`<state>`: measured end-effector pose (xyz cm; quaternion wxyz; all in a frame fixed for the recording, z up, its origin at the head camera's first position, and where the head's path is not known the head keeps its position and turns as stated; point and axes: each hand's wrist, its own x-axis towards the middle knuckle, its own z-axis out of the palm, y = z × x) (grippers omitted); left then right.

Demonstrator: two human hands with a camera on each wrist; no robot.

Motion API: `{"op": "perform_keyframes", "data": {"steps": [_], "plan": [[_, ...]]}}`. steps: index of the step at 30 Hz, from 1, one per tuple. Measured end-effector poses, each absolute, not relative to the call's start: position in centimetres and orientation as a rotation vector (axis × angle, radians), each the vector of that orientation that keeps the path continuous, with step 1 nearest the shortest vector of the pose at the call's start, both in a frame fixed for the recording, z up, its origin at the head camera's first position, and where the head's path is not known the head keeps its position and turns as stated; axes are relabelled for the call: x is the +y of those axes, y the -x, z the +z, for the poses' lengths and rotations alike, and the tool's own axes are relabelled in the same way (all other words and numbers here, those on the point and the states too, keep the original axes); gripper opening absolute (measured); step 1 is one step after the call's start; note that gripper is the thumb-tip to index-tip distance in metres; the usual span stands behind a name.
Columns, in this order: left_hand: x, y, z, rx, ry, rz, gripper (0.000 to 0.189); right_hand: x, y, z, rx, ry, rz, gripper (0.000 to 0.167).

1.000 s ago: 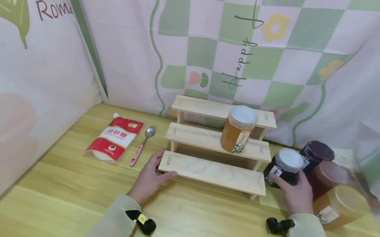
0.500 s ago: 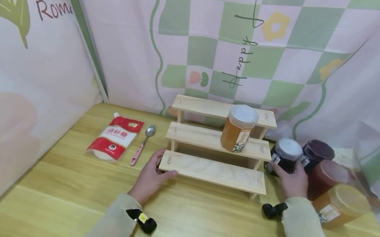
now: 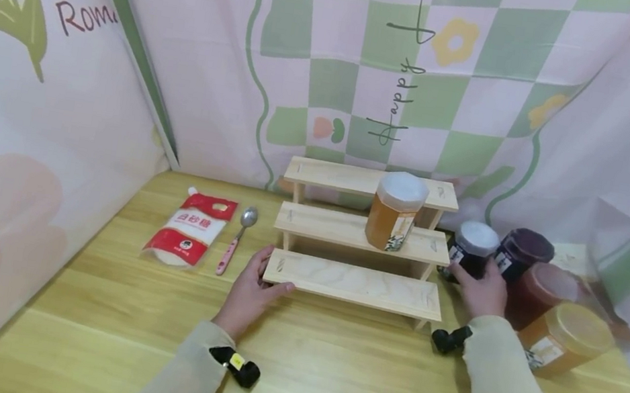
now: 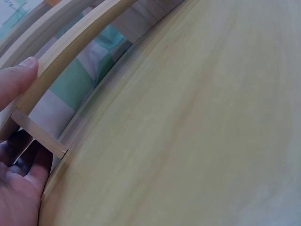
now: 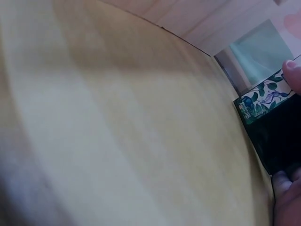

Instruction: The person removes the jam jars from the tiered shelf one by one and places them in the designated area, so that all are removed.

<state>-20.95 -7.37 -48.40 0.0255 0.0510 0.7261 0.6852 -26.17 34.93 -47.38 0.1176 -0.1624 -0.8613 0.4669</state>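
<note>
At the left end of a three-tier wooden display rack (image 3: 353, 284), my left hand (image 3: 248, 292) grips the lowest shelf. Its thumb (image 4: 21, 77) lies on the front edge in the left wrist view, with the fingers round the end. My right hand (image 3: 484, 293) holds a dark jar (image 3: 476, 241) with a white lid, just right of the rack. The right wrist view shows the jar's leaf-patterned label (image 5: 263, 101) and its base right at the tabletop. An amber jar (image 3: 385, 226) with a whitish lid stands on the middle shelf, right of centre.
Behind and right of my right hand stand a dark purple jar (image 3: 523, 251), a reddish jar (image 3: 541, 295) and a yellow-lidded amber jar (image 3: 565, 339). Left of the rack lie a red-and-white sugar bag (image 3: 190, 229) and a pink-handled spoon (image 3: 235, 242). A patterned curtain (image 3: 332, 83) hangs behind.
My right hand has moved the dark jar away from me, towards the curtain, alongside the rack's right end. The left hand has stayed on the lowest shelf.
</note>
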Motion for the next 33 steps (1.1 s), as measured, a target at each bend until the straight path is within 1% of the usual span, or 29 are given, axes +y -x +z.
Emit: {"op": "perform_keyframes", "data": {"steps": [5,15,19,25,33], "plan": [[-7.4,21.0,-48.5,2.232,-0.166,2.133,0.095,34.9,26.2,-47.4,-2.548,0.487,1.342,0.081],[-7.3,20.9,-48.3,2.228,-0.161,2.142,0.092,34.5,25.7,-47.4,-2.458,0.555,1.464,0.09],[-7.4,20.9,-48.3,2.237,-0.161,2.133,0.092,34.2,25.1,-47.4,-2.365,0.567,1.542,0.09],[-7.6,21.2,-48.6,2.262,-0.157,2.112,0.094,33.5,24.3,-47.4,-2.212,0.634,1.673,0.084],[-7.4,21.0,-48.4,2.248,-0.179,2.117,0.094,33.3,23.1,-46.8,-2.231,0.693,1.629,0.082]]}}
